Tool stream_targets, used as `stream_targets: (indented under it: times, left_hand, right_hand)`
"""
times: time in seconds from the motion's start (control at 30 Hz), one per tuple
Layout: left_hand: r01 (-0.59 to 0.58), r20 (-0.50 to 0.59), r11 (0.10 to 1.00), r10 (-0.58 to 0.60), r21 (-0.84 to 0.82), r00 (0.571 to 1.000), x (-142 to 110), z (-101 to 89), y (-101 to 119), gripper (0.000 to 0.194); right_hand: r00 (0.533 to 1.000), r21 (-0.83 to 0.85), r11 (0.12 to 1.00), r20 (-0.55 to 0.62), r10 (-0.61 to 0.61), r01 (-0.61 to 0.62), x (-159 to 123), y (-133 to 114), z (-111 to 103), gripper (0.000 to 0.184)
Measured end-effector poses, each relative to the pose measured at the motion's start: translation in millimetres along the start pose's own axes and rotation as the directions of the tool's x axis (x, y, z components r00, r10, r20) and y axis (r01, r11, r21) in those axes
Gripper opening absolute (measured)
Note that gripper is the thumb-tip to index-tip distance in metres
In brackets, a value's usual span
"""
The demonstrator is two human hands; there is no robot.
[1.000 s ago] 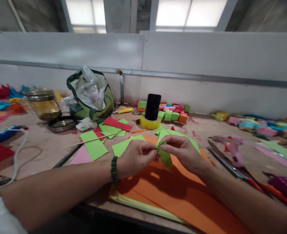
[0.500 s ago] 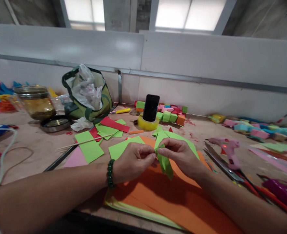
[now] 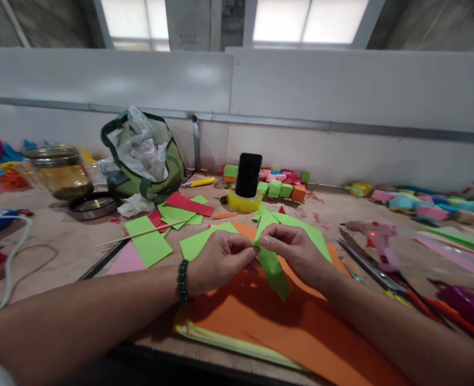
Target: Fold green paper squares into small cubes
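Observation:
Between my two hands is a folded strip of green paper [image 3: 275, 272], its wider end hanging down over the orange paper [image 3: 253, 316]. My left hand [image 3: 223, 260], with a green bead bracelet [image 3: 183, 280] at the wrist, pinches the strip's narrow end between thumb and fingers. My right hand [image 3: 297, 252] pinches the same strip just beside it, thumb on top. The fingertips of both hands nearly meet. Under and behind them, more green sheets [image 3: 205, 241] lie on the orange stack.
A pink glue gun [image 3: 377, 241] and scissors [image 3: 371, 271] lie to the right. Behind stands a phone [image 3: 249, 174] on a yellow tape roll [image 3: 244, 201]. Further left are paper scraps [image 3: 148, 244], wooden sticks [image 3: 140, 234], a glass jar [image 3: 62, 171] and a green bag [image 3: 144, 155].
The hanging end of the green strip has swung slightly right and lies flatter. Both hands keep their pinch in nearly the same place; the camera view has shifted a little.

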State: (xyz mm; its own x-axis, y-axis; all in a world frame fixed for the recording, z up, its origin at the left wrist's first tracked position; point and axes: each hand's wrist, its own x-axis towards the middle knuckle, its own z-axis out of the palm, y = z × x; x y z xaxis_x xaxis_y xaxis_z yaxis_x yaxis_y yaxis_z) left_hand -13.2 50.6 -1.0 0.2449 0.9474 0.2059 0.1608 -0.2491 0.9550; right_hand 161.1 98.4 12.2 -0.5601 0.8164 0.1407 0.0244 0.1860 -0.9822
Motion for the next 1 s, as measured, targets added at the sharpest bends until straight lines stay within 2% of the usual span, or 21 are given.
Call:
stream_targets:
  times: [0.27,0.43,0.53,0.63,0.8,0.9,1.0]
  left_hand:
    - [0.129,0.038,0.986,-0.125,-0.108,0.991,2,0.5,4,0.027]
    - [0.21,0.021,0.958,-0.21,-0.196,0.977,4,-1.3,4,0.028]
    - [0.209,-0.015,0.949,-0.219,-0.235,0.976,8,-4.6,2,0.029]
    - [0.192,-0.071,0.949,-0.216,-0.252,0.974,11,-6.7,1,0.027]
    - [0.222,-0.135,0.942,-0.261,-0.25,0.956,14,-6.2,4,0.024]
    - [0.252,-0.118,0.938,-0.286,-0.239,0.951,14,-7.2,4,0.022]
    - [0.315,-0.023,0.931,-0.325,-0.186,0.946,14,-9.3,3,0.023]
  right_hand:
    - [0.999,0.049,0.998,-0.016,0.046,-0.045,1,8,-2,0.029]
    - [0.996,0.057,0.995,-0.006,0.088,-0.087,2,5,3,0.03]
    - [0.988,0.083,0.988,0.098,0.123,-0.132,2,2,5,0.026]
    - [0.964,0.109,0.976,0.211,0.164,-0.19,3,2,5,0.032]
    - [0.954,0.155,0.961,0.231,0.192,-0.23,5,6,2,0.033]
    - [0.95,0.127,0.963,0.236,0.203,-0.237,5,6,2,0.033]
    - [0.938,0.062,0.962,0.25,0.242,-0.265,4,4,3,0.036]
